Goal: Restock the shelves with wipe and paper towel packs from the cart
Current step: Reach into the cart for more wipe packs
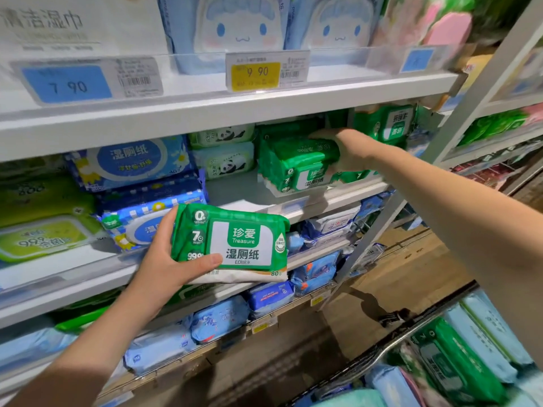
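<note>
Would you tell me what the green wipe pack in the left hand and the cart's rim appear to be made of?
Green wipe pack: soft, glossy plastic film, judging by its sheen and crinkled, crimped edges. Cart rim: probably metal, dark with a dull grey gleam, though blur leaves it open.

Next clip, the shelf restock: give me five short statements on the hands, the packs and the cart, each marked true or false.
1. The left hand holds a green wipe pack in front of the shelves. True.
2. The right hand hangs empty beside the cart. False: it grips the shelf pack, a green one on the middle shelf.
3. The yellow price tag reads 9.90. True.
4. The panda packs lie to the right of the shelf pack. False: they lie to its left.
5. The cart holds only light blue packs. False: a green cart pack lies among them.
</note>
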